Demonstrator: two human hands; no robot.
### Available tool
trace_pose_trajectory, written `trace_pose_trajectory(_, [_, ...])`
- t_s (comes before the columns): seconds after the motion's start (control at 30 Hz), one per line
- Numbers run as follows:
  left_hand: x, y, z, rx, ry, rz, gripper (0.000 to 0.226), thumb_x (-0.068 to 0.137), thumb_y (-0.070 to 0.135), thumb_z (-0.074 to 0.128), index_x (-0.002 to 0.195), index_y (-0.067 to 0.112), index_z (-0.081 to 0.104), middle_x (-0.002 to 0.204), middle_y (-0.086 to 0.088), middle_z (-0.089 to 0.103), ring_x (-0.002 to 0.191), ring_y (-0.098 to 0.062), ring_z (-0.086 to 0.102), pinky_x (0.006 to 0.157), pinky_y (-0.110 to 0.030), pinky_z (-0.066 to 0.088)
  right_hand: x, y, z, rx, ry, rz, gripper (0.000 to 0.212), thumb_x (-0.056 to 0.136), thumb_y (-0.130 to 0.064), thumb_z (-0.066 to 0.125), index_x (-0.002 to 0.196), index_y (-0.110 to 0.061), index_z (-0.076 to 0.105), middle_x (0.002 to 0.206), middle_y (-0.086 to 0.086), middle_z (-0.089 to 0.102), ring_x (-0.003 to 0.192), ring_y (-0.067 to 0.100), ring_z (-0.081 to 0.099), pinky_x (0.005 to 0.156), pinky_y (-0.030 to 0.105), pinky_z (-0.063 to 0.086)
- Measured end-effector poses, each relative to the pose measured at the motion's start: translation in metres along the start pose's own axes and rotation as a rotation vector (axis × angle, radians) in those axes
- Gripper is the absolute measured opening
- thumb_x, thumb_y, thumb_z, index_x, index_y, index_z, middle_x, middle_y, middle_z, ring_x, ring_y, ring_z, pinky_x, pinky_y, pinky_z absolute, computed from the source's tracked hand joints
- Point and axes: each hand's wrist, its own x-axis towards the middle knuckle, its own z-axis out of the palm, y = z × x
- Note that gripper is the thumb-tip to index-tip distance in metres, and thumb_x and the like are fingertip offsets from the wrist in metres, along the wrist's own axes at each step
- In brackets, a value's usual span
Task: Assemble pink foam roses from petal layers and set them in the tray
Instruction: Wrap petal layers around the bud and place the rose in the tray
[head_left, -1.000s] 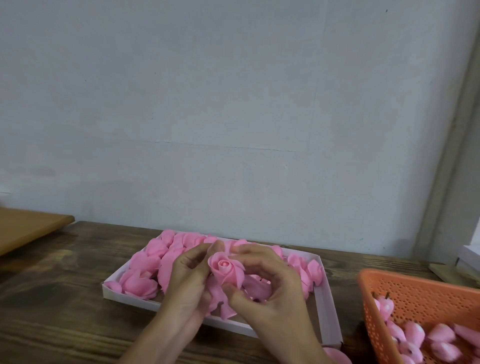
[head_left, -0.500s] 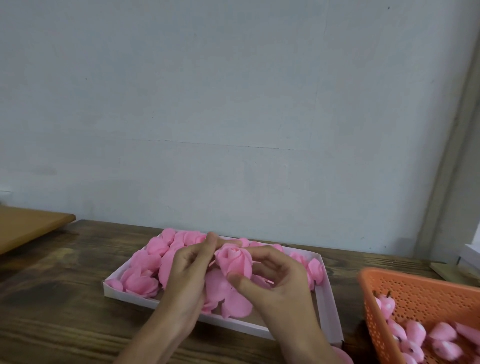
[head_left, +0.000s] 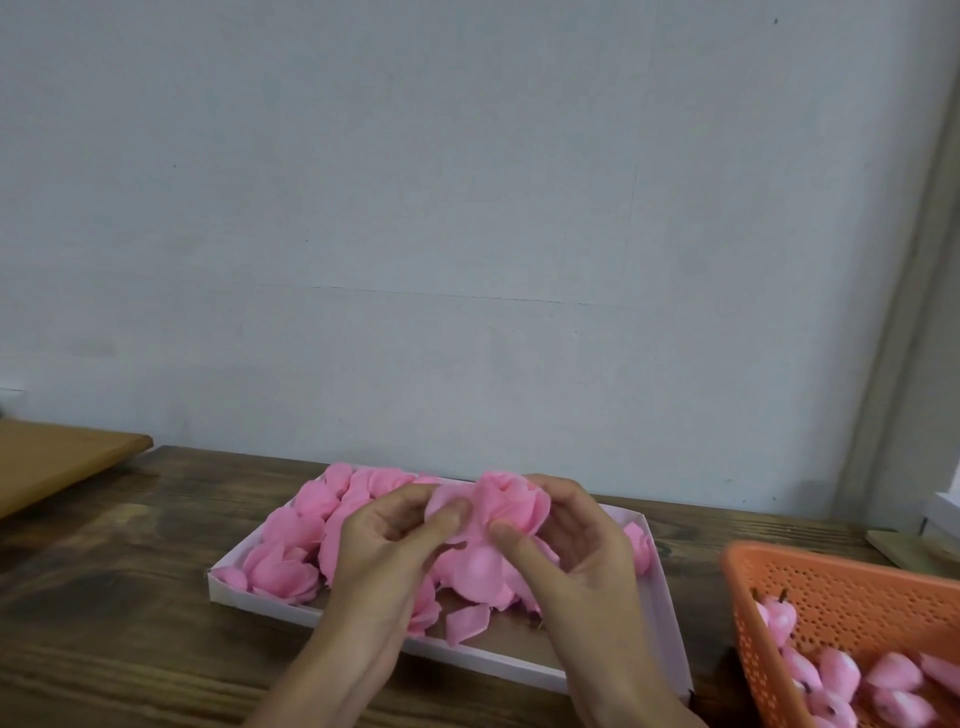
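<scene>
- Your left hand is over the tray. Its fingers are curled, and its thumb and forefinger pinch an outer petal on the left side of the rose.
- Your right hand cups the same rose from the right, with its fingers curved round the far side and its thumb pressed against the petals just below the bud.
- The rose sits between both hands, above the middle of the tray (its lower petals hang loosely between your palms, and I cannot tell whether they touch anything beneath).
- The tray is a shallow white box on the dark wooden table. A heap of pink petal layers fills its left and back part, and one loose petal lies on the bare floor near the front wall.
- An orange basket with perforated walls stands to the right of the tray, apart from it. It holds pink buds, some with dark stems.
- A lighter wooden board shows at the far left, and a grey wall rises behind the table.
</scene>
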Motion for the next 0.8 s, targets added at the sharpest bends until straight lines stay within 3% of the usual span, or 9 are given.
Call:
trace_pose_trajectory(0.2, [-0.002,0.001,0.006,-0.126,0.076,-0.088,0.041,0.054,0.030,0.087,0.087,0.007,0.082,0.096,-0.025,0.077,0.088,-0.039,0.075,0.071,-0.041,0.062,-0.004,0.002,0.004,-0.131,-0.150,-0.061,0.035,0.087,0.002,0.078,0.106,-0.027,0.075,0.111,0.003,0.077,0.109,0.022,0.073,0.091,0.031,0.060])
trace_pose_trajectory(0.33, [-0.003,0.003,0.005,-0.088,0.071,-0.030,0.037,0.059,0.036,0.086,0.086,0.011,0.083,0.093,-0.021,0.078,0.087,-0.035,0.077,0.068,-0.036,0.062,-0.006,0.003,0.005,-0.150,-0.123,-0.023,0.035,0.086,0.000,0.078,0.105,-0.029,0.076,0.107,0.003,0.078,0.101,0.025,0.076,0.087,0.043,0.063])
trace_pose_trajectory(0.47, [-0.006,0.005,0.006,0.043,0.084,0.048,0.026,0.076,0.033,0.081,0.089,0.010,0.083,0.094,-0.019,0.078,0.095,-0.040,0.075,0.083,-0.049,0.061,-0.006,0.001,0.004,-0.179,-0.098,-0.009,0.038,0.087,0.003,0.078,0.107,-0.028,0.076,0.107,0.001,0.079,0.098,0.024,0.077,0.084,0.043,0.064])
trace_pose_trajectory(0.57, [-0.010,0.008,0.010,0.126,0.064,0.102,0.017,0.087,0.025,0.074,0.094,0.011,0.083,0.097,-0.015,0.079,0.098,-0.034,0.075,0.091,-0.057,0.059,-0.005,0.001,0.003,-0.155,-0.089,0.039,0.034,0.084,0.005,0.079,0.102,-0.025,0.076,0.125,-0.008,0.073,0.101,0.022,0.077,0.082,0.034,0.063])
trace_pose_trajectory(0.63, [-0.014,0.013,0.013,0.148,0.072,0.158,0.023,0.082,0.036,0.073,0.091,0.017,0.083,0.095,-0.011,0.079,0.096,-0.031,0.076,0.087,-0.051,0.061,-0.005,0.000,0.004,-0.165,-0.102,0.069,0.031,0.084,0.004,0.080,0.098,-0.023,0.074,0.128,-0.012,0.071,0.100,0.020,0.077,0.083,0.034,0.063])
trace_pose_trajectory(0.73, [-0.016,0.015,0.016,0.192,0.076,0.270,0.029,0.076,0.049,0.070,0.085,0.024,0.083,0.087,-0.009,0.077,0.089,-0.030,0.075,0.076,-0.038,0.064,-0.005,-0.002,0.006,-0.231,-0.118,0.060,0.031,0.085,0.000,0.081,0.095,-0.029,0.073,0.110,-0.006,0.078,0.095,0.017,0.076,0.082,0.036,0.064])
trace_pose_trajectory(0.8, [-0.016,0.013,0.017,0.195,0.095,0.268,0.030,0.084,0.050,0.066,0.084,0.025,0.083,0.086,-0.008,0.077,0.087,-0.029,0.075,0.072,-0.035,0.065,-0.005,-0.002,0.007,-0.248,-0.111,0.056,0.033,0.085,-0.002,0.081,0.093,-0.032,0.072,0.100,-0.001,0.079,0.091,0.017,0.076,0.080,0.035,0.064])
